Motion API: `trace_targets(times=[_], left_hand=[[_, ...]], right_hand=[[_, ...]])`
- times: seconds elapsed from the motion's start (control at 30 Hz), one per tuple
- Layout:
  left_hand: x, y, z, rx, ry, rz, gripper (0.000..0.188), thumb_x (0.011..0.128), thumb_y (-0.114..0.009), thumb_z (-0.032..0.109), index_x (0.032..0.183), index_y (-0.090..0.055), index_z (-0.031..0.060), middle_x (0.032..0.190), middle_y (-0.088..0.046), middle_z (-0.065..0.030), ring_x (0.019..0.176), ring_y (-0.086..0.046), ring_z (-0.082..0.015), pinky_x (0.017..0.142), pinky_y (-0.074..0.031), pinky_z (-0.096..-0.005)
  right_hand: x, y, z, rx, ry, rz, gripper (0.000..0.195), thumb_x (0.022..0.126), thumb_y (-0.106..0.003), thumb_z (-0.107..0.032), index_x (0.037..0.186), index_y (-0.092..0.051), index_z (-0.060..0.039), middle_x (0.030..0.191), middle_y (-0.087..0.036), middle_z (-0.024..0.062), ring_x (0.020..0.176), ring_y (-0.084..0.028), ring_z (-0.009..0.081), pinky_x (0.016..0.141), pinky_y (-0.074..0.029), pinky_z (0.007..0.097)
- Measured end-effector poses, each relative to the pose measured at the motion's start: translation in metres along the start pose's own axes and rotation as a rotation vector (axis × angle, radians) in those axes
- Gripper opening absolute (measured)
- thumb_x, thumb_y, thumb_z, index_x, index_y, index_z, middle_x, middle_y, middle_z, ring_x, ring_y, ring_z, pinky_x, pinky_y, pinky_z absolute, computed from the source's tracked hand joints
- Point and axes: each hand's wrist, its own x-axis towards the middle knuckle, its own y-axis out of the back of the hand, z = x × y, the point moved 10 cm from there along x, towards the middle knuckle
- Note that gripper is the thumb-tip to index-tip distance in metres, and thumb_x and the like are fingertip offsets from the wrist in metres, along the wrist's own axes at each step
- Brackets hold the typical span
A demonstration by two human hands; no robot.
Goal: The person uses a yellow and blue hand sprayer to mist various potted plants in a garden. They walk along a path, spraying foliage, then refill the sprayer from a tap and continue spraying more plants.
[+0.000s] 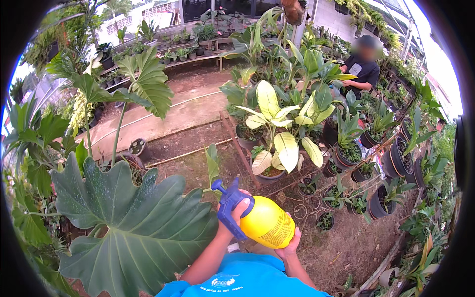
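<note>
A yellow pump sprayer bottle (268,222) with a blue pump head (231,202) is held tilted in front of my chest, its nozzle end up and to the left. My left hand (239,212) grips the blue head and handle. Around the base of the bottle my right hand (291,243) supports it from the right. Printed writing covers part of the bottle. Just left of my left hand spreads a large, lobed green leaf (133,230), with water droplets on its upper left lobe. A smaller upright leaf (212,163) rises beyond the sprayer.
Potted dieffenbachia with pale leaves (276,122) stands ahead on a metal frame (241,152). Several black pots (382,200) hang or stand at the right. Another person (362,70) is at the back right among plants. A small pot (140,148) sits beside the concrete path (178,111).
</note>
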Motion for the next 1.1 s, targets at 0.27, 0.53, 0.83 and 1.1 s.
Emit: trace_targets(times=[0.27,0.53,0.83,1.1], left_hand=[[0.050,-0.023,0.061,-0.023,-0.209,-0.274,0.055,0.084,-0.080,0.009,0.134,-0.059,0.0063,0.125,-0.066,-0.0139,0.125,-0.065,-0.0318,0.112,-0.051,-0.0522],[0.092,-0.004,0.078,-0.128,-0.262,-0.027,0.063,0.077,-0.078,0.028,0.131,-0.055,0.0066,0.120,-0.059,-0.0110,0.121,-0.059,-0.0304,0.118,-0.043,-0.0465],[0.148,-0.007,0.084,0.094,-0.289,0.151,0.061,0.077,-0.080,0.023,0.130,-0.054,0.0070,0.121,-0.059,-0.0121,0.119,-0.060,-0.0303,0.117,-0.044,-0.0494],[0.230,0.067,0.098,0.023,-0.401,0.066,0.063,0.076,-0.084,0.009,0.132,-0.055,0.0089,0.122,-0.062,-0.0122,0.119,-0.064,-0.0301,0.112,-0.050,-0.0540]], right_hand=[[0.080,-0.044,0.022,0.087,-0.731,-0.338,0.093,0.101,-0.036,-0.083,0.170,-0.035,-0.0204,0.171,-0.042,0.0161,0.152,-0.046,0.0454,0.118,-0.033,0.0810],[0.158,-0.069,0.019,0.088,-0.717,-0.403,0.102,0.096,-0.044,-0.089,0.174,-0.027,-0.0255,0.175,-0.038,0.0116,0.160,-0.036,0.0356,0.131,-0.027,0.0588],[0.227,-0.052,0.030,-0.207,-0.854,-0.719,0.098,0.099,-0.056,-0.078,0.171,-0.032,-0.0148,0.171,-0.043,0.0130,0.153,-0.047,0.0359,0.130,-0.033,0.0573],[0.331,-0.084,0.085,-0.403,-0.817,-0.426,0.088,0.109,-0.027,-0.077,0.170,-0.035,-0.0142,0.169,-0.046,0.0104,0.156,-0.043,0.0299,0.128,-0.034,0.0536]])
